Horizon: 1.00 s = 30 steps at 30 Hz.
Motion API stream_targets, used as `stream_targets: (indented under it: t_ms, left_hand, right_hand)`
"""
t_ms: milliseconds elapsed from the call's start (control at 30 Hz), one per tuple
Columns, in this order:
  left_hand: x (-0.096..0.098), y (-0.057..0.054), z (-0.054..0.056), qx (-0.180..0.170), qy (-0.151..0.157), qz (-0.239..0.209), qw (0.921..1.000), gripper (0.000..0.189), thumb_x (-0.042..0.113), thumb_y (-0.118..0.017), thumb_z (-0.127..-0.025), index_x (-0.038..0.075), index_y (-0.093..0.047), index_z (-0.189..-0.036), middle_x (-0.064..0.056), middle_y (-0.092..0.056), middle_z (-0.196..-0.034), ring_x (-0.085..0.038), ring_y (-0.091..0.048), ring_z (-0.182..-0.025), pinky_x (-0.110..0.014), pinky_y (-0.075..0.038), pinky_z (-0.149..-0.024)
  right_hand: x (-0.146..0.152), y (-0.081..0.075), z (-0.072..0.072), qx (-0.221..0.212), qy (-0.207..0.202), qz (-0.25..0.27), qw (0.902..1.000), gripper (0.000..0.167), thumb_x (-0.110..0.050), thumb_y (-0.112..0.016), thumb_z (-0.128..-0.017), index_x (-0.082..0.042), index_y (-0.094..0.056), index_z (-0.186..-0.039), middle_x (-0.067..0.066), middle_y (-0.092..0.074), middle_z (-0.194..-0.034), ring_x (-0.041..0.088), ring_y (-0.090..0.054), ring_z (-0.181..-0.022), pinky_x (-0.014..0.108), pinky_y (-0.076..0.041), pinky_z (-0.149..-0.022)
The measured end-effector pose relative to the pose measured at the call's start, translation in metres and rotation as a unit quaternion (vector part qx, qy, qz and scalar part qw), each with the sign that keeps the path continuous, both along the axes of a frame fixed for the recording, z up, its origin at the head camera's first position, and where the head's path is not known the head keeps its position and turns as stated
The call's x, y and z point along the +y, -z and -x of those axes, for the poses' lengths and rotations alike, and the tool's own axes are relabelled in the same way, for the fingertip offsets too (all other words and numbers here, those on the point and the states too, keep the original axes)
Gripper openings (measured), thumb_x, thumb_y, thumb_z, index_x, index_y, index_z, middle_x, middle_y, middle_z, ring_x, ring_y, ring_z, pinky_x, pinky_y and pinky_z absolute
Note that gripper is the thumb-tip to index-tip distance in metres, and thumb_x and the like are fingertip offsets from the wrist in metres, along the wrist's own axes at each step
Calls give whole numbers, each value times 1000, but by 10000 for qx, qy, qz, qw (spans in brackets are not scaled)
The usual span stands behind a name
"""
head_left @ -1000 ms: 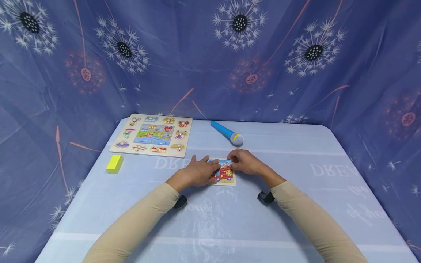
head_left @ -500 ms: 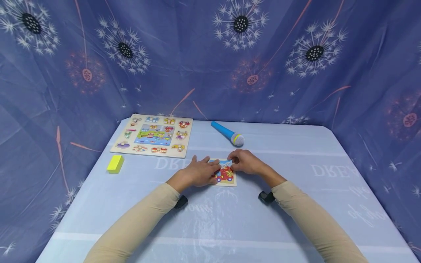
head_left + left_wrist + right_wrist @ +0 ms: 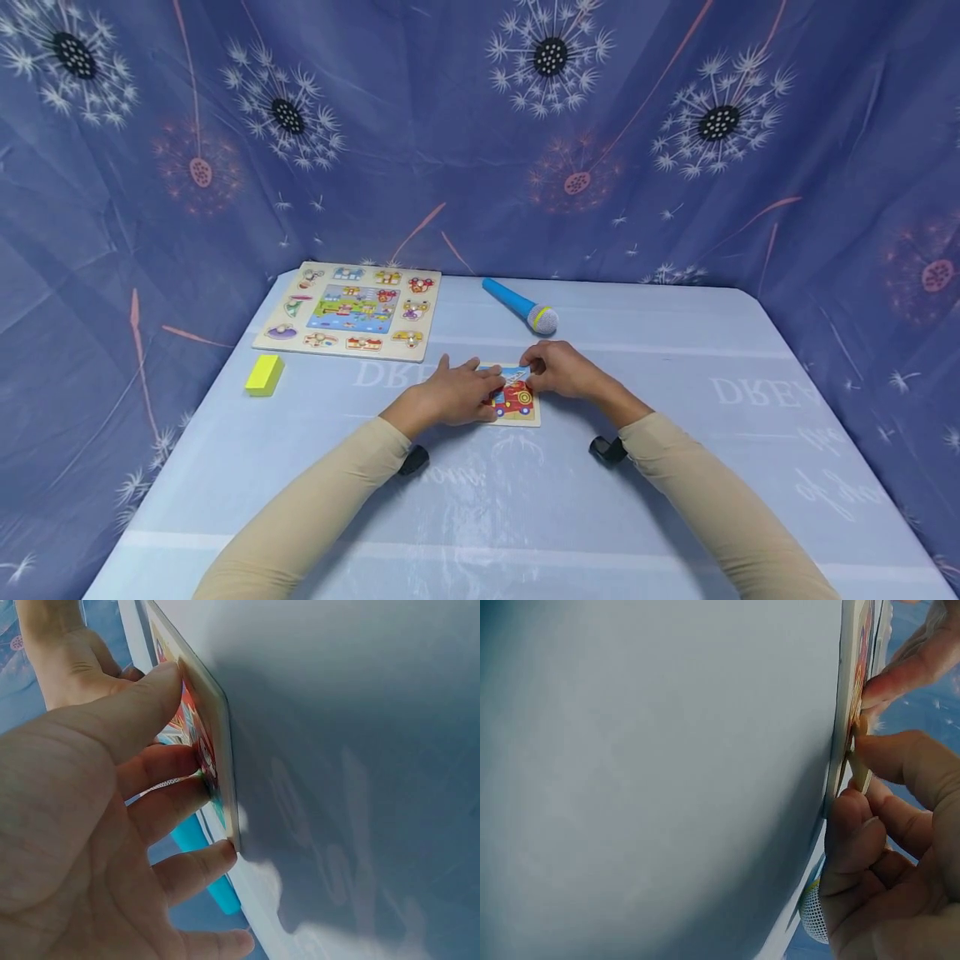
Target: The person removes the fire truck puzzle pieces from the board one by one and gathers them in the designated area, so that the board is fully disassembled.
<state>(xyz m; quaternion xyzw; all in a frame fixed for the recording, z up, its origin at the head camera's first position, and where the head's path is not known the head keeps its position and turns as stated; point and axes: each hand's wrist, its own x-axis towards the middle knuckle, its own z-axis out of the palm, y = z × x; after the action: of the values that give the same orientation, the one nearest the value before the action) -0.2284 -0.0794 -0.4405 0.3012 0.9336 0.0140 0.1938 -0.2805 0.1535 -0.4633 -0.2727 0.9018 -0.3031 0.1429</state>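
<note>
A small square wooden puzzle with a red vehicle picture lies flat at the middle of the table. My left hand rests on its left part with spread fingers, hiding that side. In the left wrist view, the thumb and several fingertips touch the puzzle's face and edge. My right hand is at the upper right corner, where thumb and fingers pinch a thin wooden puzzle piece. The right wrist view shows this piece tilted up from the board at one side; its picture is mostly hidden there.
Behind the hands lies a blue toy microphone. A larger wooden peg puzzle board sits at the back left, with a yellow block in front of it. A blue dandelion-patterned cloth hangs around the table's back and sides.
Both hands keep nearly the same place on the small puzzle. The head view has shifted very slightly, and the other objects have not moved.
</note>
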Motion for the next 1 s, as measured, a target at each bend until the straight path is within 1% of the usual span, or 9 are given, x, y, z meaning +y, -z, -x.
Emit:
stream_targets:
  t_ms: [100, 200, 267, 400, 500, 600, 700, 867, 1000]
  left_hand:
    - [1, 0, -1, -35, -10, -13, 10000, 63, 51, -60, -100, 26, -43, -156, 6, -33, -165, -30, -26, -154, -74, -17, -115]
    - [1, 0, -1, -56, -8, -35, 10000, 62, 51, -60, -100, 27, -44, -156, 6, -34, -165, -30, -26, -154, -73, -17, -115]
    - [1, -1, -1, -71, -16, -55, 10000, 63, 51, -60, -100, 27, -44, -156, 6, -34, -165, -30, -26, -154, -73, -17, -115]
    - [0, -5, -1, -123, -51, -65, 9999, 63, 50, -60, -100, 27, -44, -156, 6, -34, -165, -30, -26, -154, -72, -16, -116]
    - [0, -6, -1, -159, -57, -60, 9998, 64, 50, -60, -100, 27, -43, -157, 6, -33, -165, -30, -25, -155, -72, -16, -116]
    - [-1, -6, -2, -185, -61, -77, 9998, 64, 50, -60, -100, 27, -42, -157, 6, -32, -166, -30, -23, -155, -71, -17, -117]
    - [-2, -5, -3, -185, -58, -116, 9997, 65, 49, -61, -101, 27, -41, -158, 6, -31, -167, -30, -22, -156, -70, -17, -117]
    - [-2, -5, -3, -195, -41, -209, 9996, 65, 47, -62, -100, 26, -40, -158, 5, -29, -167, -30, -21, -156, -70, -16, -117]
    - [-2, -4, -3, -242, -47, -234, 9994, 66, 47, -63, -100, 26, -40, -158, 5, -30, -167, -30, -20, -156, -71, -16, -117]
  right_hand:
    - [2, 0, 1, -217, 49, 94, 9997, 28, -8, -77, -84, -3, -72, -111, 1, -69, -92, 12, -61, -83, 29, -53, -75]
    - [7, 0, 0, -454, 232, 230, 9984, 28, -7, -76, -83, -3, -72, -111, 1, -68, -88, 13, -60, -78, 29, -52, -70]
    - [11, -3, 1, -551, 375, 306, 9973, 29, -7, -75, -84, -2, -72, -112, 2, -67, -89, 14, -59, -77, 30, -51, -68]
    - [23, -10, 2, -648, 508, 450, 9956, 32, -7, -74, -87, -1, -70, -118, 6, -66, -95, 17, -57, -82, 30, -51, -70]
    - [36, -16, 3, -627, 602, 523, 9948, 33, -8, -75, -88, -1, -69, -120, 7, -64, -98, 20, -56, -87, 31, -50, -71]
    - [56, -20, 2, -624, 717, 571, 9938, 35, -10, -75, -89, -1, -68, -122, 9, -63, -101, 22, -55, -89, 34, -49, -72]
    - [81, -21, 2, -667, 824, 604, 9925, 37, -11, -74, -91, 0, -66, -125, 10, -63, -104, 23, -54, -91, 35, -49, -73]
    - [129, -17, 3, -811, 917, 662, 9903, 39, -13, -70, -96, 2, -62, -131, 14, -60, -110, 23, -54, -94, 33, -49, -74]
    - [165, -11, 1, -878, 1066, 593, 9886, 38, -10, -67, -98, 4, -60, -132, 17, -60, -114, 23, -55, -96, 31, -51, -76]
